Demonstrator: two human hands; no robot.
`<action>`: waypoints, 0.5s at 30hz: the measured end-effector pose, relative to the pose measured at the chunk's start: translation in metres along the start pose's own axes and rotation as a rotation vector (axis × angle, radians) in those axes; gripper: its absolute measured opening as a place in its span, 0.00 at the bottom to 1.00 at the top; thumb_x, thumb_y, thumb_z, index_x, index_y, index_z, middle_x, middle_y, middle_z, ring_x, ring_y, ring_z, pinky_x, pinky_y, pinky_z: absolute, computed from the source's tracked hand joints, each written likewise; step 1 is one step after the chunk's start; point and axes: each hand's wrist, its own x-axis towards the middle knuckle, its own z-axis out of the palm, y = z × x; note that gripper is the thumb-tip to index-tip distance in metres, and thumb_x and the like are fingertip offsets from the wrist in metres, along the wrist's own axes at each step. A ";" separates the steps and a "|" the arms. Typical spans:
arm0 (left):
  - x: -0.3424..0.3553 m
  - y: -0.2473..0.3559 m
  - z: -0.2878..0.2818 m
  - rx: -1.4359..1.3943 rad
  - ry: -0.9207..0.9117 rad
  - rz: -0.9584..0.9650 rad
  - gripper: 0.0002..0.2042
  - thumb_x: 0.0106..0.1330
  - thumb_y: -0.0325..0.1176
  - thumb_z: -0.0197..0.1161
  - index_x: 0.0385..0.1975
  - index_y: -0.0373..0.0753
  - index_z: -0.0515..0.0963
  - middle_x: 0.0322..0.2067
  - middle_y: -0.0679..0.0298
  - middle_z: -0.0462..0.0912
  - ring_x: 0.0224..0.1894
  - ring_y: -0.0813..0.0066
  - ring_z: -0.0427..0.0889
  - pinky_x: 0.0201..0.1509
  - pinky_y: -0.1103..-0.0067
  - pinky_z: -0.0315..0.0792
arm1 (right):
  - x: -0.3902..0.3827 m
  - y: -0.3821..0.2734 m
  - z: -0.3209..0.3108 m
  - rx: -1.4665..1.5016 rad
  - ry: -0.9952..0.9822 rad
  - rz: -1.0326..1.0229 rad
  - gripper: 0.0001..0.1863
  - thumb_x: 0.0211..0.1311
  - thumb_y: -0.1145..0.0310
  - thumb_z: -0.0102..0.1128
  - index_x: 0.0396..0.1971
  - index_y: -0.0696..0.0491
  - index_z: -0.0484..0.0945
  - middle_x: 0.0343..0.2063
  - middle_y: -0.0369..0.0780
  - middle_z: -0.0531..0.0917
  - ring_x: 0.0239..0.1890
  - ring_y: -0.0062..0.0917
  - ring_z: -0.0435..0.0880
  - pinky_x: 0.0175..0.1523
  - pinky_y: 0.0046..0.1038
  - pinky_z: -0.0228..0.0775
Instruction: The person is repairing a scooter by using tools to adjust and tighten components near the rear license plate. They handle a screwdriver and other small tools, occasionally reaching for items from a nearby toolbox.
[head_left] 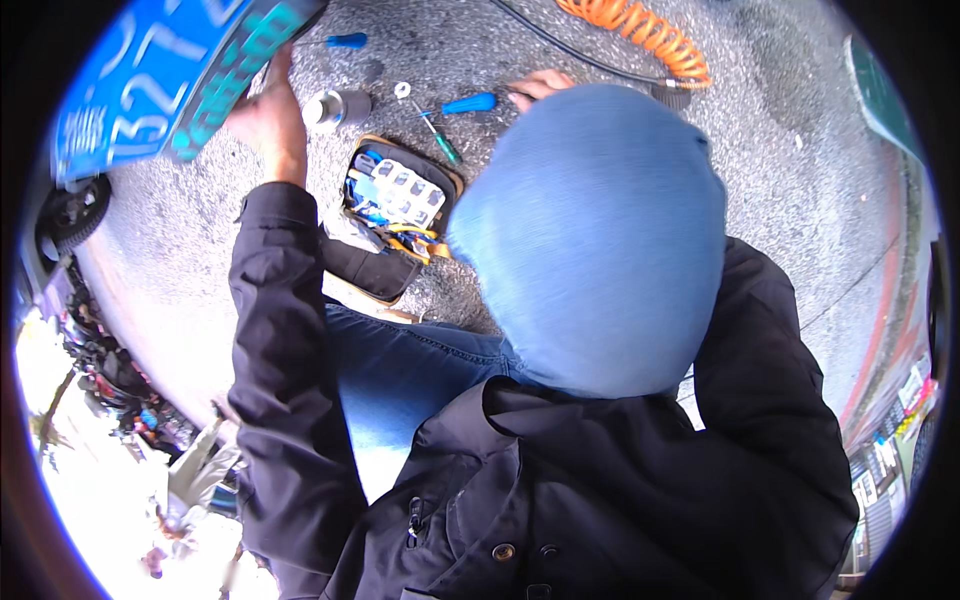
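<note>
My left hand is raised at the lower edge of a blue number plate with white characters and a green-lettered strip. The ends of its fingers pass out of sight at that edge, so I cannot tell what they hold. My right hand is low over the ground beyond my raised right knee, which hides most of it. Its visible fingers are stretched out, just right of a blue screwdriver handle. Another blue-handled screwdriver is near my left fingertips.
An unzipped tool case with a clear compartment box sits before me. Around it are a metal can, a white ring and a green-handled screwdriver. An orange coiled hose and a black hose lie farther off.
</note>
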 end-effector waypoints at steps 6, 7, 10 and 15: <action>-0.010 -0.012 0.030 0.147 0.163 -0.221 0.21 0.51 0.18 0.80 0.45 0.22 0.80 0.42 0.49 0.87 0.43 0.67 0.85 0.49 0.73 0.78 | 0.017 -0.031 -0.007 0.123 0.091 -0.073 0.08 0.66 0.63 0.66 0.38 0.49 0.89 0.33 0.33 0.85 0.38 0.33 0.84 0.45 0.34 0.78; -0.003 -0.012 0.019 0.248 0.205 -0.212 0.23 0.50 0.17 0.80 0.47 0.22 0.79 0.43 0.49 0.87 0.45 0.67 0.85 0.49 0.73 0.79 | 0.021 -0.042 -0.005 0.187 0.068 -0.069 0.08 0.66 0.63 0.66 0.38 0.49 0.89 0.33 0.34 0.85 0.38 0.33 0.84 0.45 0.34 0.78; -0.002 -0.018 0.030 0.123 0.191 -0.265 0.26 0.51 0.14 0.78 0.51 0.23 0.75 0.47 0.47 0.85 0.46 0.62 0.85 0.50 0.70 0.81 | 0.027 -0.049 -0.008 0.251 0.026 -0.025 0.09 0.66 0.63 0.66 0.39 0.49 0.89 0.32 0.35 0.85 0.38 0.33 0.85 0.43 0.34 0.78; 0.007 -0.020 0.025 0.124 0.099 -0.226 0.30 0.50 0.13 0.76 0.54 0.26 0.72 0.51 0.43 0.82 0.51 0.55 0.85 0.53 0.64 0.85 | 0.032 -0.059 0.002 0.319 -0.003 0.015 0.09 0.66 0.62 0.68 0.41 0.49 0.89 0.31 0.35 0.86 0.33 0.32 0.86 0.38 0.36 0.79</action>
